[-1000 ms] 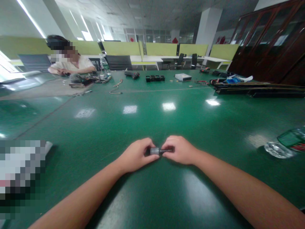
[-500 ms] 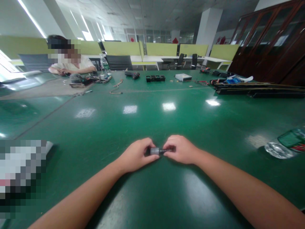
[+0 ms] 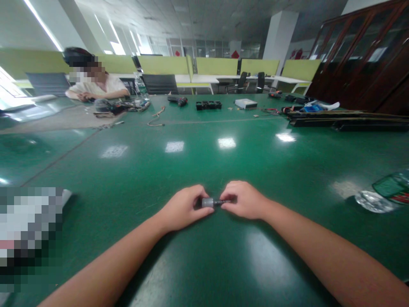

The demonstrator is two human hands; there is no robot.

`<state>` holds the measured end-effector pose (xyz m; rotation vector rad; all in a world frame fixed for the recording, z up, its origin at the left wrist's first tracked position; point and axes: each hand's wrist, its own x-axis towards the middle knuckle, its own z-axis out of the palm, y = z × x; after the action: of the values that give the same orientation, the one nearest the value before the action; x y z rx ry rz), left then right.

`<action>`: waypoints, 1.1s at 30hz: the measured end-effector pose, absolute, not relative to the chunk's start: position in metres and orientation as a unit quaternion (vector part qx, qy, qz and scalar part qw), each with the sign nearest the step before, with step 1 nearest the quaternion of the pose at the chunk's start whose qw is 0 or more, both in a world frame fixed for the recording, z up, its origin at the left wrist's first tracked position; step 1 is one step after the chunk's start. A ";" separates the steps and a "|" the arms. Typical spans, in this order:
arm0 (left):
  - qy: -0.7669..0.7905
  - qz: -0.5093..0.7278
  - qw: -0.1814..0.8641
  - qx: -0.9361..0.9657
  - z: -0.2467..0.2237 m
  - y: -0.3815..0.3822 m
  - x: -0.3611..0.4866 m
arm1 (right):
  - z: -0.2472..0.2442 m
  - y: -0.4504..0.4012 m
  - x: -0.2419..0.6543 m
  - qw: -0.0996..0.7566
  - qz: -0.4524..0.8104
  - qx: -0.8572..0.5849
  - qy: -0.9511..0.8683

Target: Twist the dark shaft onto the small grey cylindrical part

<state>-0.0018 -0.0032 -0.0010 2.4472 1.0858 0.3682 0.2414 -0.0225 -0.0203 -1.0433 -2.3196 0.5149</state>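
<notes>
Low over the green table, my left hand (image 3: 185, 208) is closed, thumb and fingers pinching a small grey cylindrical part (image 3: 207, 202). A thinner dark ribbed shaft (image 3: 217, 202) juts from the right end of this part. Around that shaft my right hand (image 3: 244, 199) is closed, with fingertips and thumb pressed on it. The two hands face each other with a narrow gap between them. My left fingers hide the cylinder's left end, and my right hand partly covers the far end of the shaft.
A plastic bottle (image 3: 380, 198) lies at the right. At the left edge is a blurred-out object (image 3: 28, 226). Along the far side are a black block (image 3: 208, 105), a white box (image 3: 246, 103) and dark bars (image 3: 348, 121). Another person (image 3: 96, 83) sits at the far left.
My right hand has shifted very slightly to the right, so the gap between my hands is a little wider. My left hand keeps its place.
</notes>
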 end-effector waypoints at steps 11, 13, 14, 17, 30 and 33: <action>0.392 0.135 0.220 0.883 -0.003 -0.003 -0.003 | -0.021 -0.022 0.247 0.265 0.176 -0.386 -0.866; 0.394 0.134 0.222 0.882 -0.002 -0.003 -0.003 | -0.021 -0.022 0.247 0.268 0.173 -0.383 -0.867; 0.395 0.134 0.223 0.881 -0.002 -0.003 -0.003 | -0.021 -0.022 0.247 0.270 0.171 -0.382 -0.867; 0.395 0.134 0.224 0.881 -0.001 -0.003 -0.003 | -0.020 -0.022 0.247 0.273 0.168 -0.383 -0.866; 0.394 0.131 0.226 0.881 0.001 -0.003 -0.002 | -0.018 -0.021 0.250 0.279 0.238 -0.411 -0.834; 0.394 0.132 0.224 0.882 0.000 -0.003 -0.002 | -0.017 -0.022 0.250 0.276 0.238 -0.414 -0.834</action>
<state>-0.0019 -0.0033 0.0004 2.4332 1.0860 0.3630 0.2504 -0.0218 -0.0175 -1.1116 -2.2410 0.6387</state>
